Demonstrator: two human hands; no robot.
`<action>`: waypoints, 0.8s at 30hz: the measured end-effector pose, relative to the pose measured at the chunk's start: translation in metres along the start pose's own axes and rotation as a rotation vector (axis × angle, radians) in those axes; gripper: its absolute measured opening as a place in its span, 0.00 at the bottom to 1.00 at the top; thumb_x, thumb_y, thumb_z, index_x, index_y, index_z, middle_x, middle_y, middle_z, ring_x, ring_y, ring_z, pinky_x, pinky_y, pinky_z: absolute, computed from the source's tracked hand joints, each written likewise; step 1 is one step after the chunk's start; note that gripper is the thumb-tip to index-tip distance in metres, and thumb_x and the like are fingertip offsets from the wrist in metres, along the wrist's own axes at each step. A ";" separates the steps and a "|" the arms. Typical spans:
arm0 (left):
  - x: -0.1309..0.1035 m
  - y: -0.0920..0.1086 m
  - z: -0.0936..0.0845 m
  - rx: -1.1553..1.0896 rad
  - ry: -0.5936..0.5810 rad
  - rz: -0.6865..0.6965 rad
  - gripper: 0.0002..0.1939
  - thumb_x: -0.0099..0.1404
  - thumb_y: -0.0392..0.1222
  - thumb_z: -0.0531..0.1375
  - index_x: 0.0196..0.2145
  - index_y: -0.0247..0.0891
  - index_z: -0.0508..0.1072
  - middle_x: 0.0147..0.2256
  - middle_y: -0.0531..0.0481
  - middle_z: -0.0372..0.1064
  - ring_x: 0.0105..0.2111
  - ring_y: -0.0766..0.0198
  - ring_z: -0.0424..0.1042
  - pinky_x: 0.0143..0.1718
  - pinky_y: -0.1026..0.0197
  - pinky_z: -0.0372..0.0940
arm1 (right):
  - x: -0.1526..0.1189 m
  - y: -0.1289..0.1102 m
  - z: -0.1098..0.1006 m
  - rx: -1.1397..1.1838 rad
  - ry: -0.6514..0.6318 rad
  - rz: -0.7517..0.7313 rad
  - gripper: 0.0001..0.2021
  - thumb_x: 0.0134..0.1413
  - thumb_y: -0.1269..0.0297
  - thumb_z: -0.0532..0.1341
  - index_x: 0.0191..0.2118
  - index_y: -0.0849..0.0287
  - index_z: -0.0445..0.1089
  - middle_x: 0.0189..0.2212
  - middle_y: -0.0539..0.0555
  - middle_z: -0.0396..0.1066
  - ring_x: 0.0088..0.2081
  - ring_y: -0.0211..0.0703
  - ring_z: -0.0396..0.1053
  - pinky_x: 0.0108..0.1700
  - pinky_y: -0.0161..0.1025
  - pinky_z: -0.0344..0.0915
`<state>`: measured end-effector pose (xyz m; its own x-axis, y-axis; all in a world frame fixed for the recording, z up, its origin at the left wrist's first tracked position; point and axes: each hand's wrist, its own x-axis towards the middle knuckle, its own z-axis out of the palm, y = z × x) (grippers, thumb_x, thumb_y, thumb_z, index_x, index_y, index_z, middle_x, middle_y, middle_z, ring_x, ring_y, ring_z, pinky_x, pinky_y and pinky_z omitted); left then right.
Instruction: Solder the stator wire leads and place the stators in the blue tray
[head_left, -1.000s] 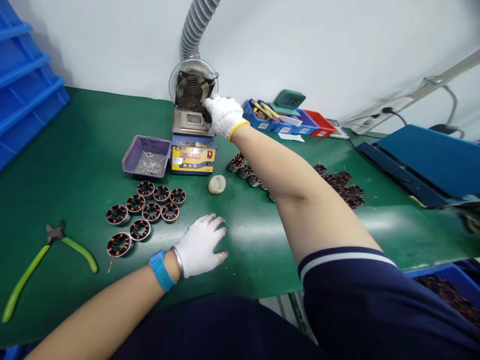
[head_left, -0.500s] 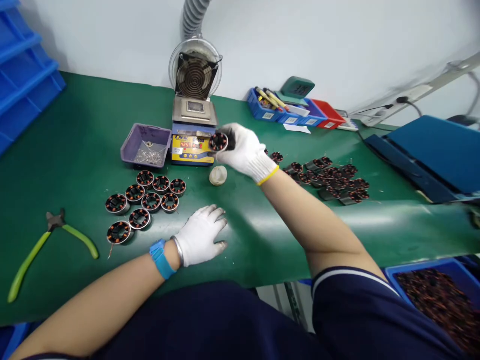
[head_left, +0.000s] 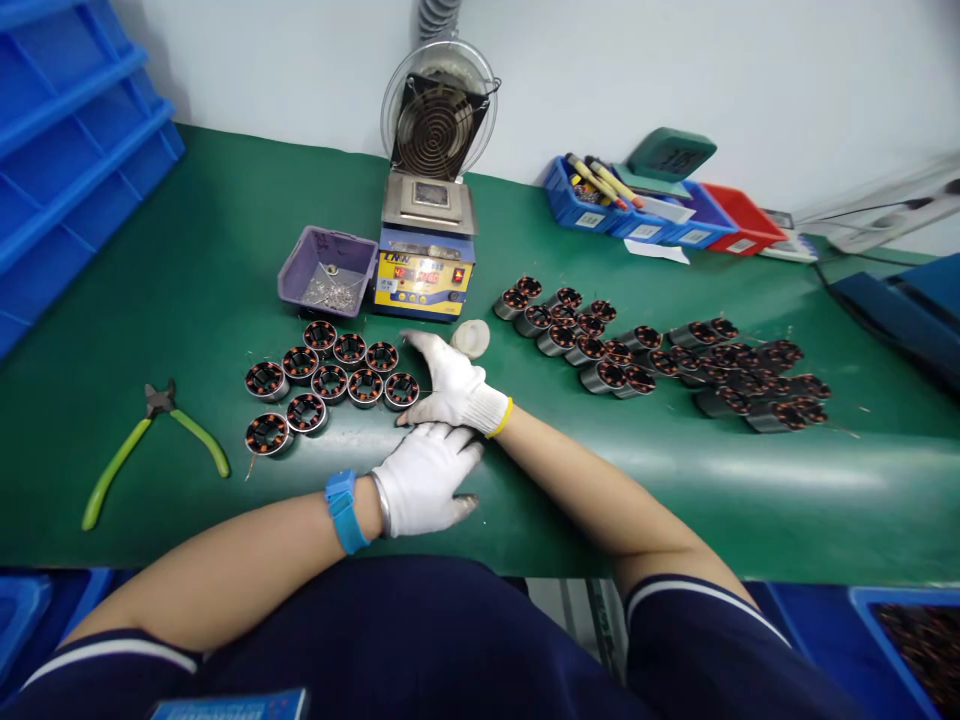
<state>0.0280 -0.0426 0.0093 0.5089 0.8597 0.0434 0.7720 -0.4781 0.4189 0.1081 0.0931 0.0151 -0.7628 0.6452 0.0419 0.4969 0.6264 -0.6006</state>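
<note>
My right hand [head_left: 448,385], in a white glove with a yellow cuff edge, is just right of the nearest ring-shaped wound core [head_left: 401,391], thumb and fingers spread apart around its right side, holding nothing. Below it my left hand [head_left: 426,478], also gloved, lies flat on the green table with its fingers apart. Several more cores [head_left: 330,383] stand in a group on the left. The yellow and blue solder pot [head_left: 424,285] stands behind the hands. A small whitish round cup [head_left: 471,339] sits beside my right hand.
A purple tray [head_left: 328,270] with metal scraps adjoins the solder pot. Green-handled cutters [head_left: 159,402] lie at left. Many cores [head_left: 585,349] stand at right. Blue bins [head_left: 585,212] and a red bin [head_left: 739,222] line the wall. Stacked blue trays [head_left: 75,140] stand far left.
My right hand has moved down from the solder pot and opened, releasing its core at the right end of the left group. My left hand stays on the table. The view has shifted.
</note>
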 end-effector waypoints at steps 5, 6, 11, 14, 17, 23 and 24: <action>0.000 0.001 -0.003 -0.010 -0.044 -0.027 0.26 0.66 0.56 0.60 0.53 0.33 0.72 0.51 0.35 0.71 0.49 0.42 0.72 0.49 0.44 0.69 | 0.013 -0.014 0.012 -0.024 -0.132 -0.154 0.68 0.27 0.49 0.80 0.72 0.69 0.47 0.68 0.76 0.53 0.70 0.72 0.51 0.71 0.63 0.51; 0.000 0.001 -0.003 -0.022 -0.064 -0.031 0.25 0.66 0.55 0.60 0.53 0.33 0.72 0.50 0.35 0.72 0.48 0.43 0.73 0.48 0.44 0.70 | 0.015 -0.019 0.015 -0.033 -0.146 -0.180 0.67 0.29 0.48 0.79 0.72 0.69 0.45 0.69 0.76 0.52 0.71 0.70 0.50 0.72 0.62 0.49; -0.005 0.000 -0.002 -0.075 -0.117 -0.074 0.27 0.67 0.53 0.60 0.57 0.32 0.71 0.52 0.32 0.74 0.51 0.41 0.75 0.53 0.44 0.70 | 0.028 -0.049 0.036 -0.154 -0.122 -0.239 0.65 0.37 0.45 0.76 0.72 0.75 0.42 0.67 0.76 0.56 0.67 0.64 0.59 0.71 0.52 0.52; -0.008 -0.001 0.000 -0.071 -0.162 -0.145 0.26 0.68 0.54 0.59 0.56 0.33 0.73 0.51 0.32 0.76 0.50 0.40 0.77 0.51 0.43 0.71 | 0.040 -0.062 0.056 -0.210 -0.058 -0.275 0.64 0.38 0.37 0.72 0.71 0.70 0.43 0.66 0.71 0.60 0.65 0.60 0.63 0.69 0.49 0.57; -0.009 0.000 0.000 -0.056 -0.211 -0.163 0.24 0.69 0.55 0.55 0.52 0.34 0.75 0.47 0.33 0.78 0.46 0.39 0.79 0.48 0.42 0.72 | 0.042 -0.069 0.059 -0.231 -0.068 -0.329 0.64 0.34 0.33 0.70 0.70 0.63 0.43 0.68 0.66 0.59 0.64 0.59 0.63 0.66 0.49 0.60; 0.003 -0.009 -0.003 -0.032 0.021 -0.089 0.18 0.68 0.49 0.58 0.52 0.41 0.75 0.50 0.41 0.78 0.55 0.43 0.74 0.58 0.44 0.66 | -0.026 -0.028 -0.023 -0.098 0.424 -0.185 0.47 0.43 0.33 0.66 0.66 0.51 0.58 0.64 0.53 0.66 0.64 0.50 0.64 0.66 0.40 0.63; 0.007 -0.015 -0.005 0.001 0.088 -0.089 0.20 0.67 0.48 0.59 0.53 0.40 0.74 0.52 0.39 0.76 0.57 0.42 0.72 0.61 0.42 0.64 | -0.041 -0.010 -0.040 -0.132 0.567 -0.028 0.40 0.48 0.37 0.65 0.64 0.51 0.61 0.61 0.54 0.68 0.63 0.51 0.65 0.66 0.42 0.64</action>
<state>0.0180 -0.0288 0.0075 0.4034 0.9110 0.0854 0.8130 -0.3997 0.4234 0.1510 0.0786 0.0515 -0.4536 0.7379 0.4997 0.5545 0.6726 -0.4899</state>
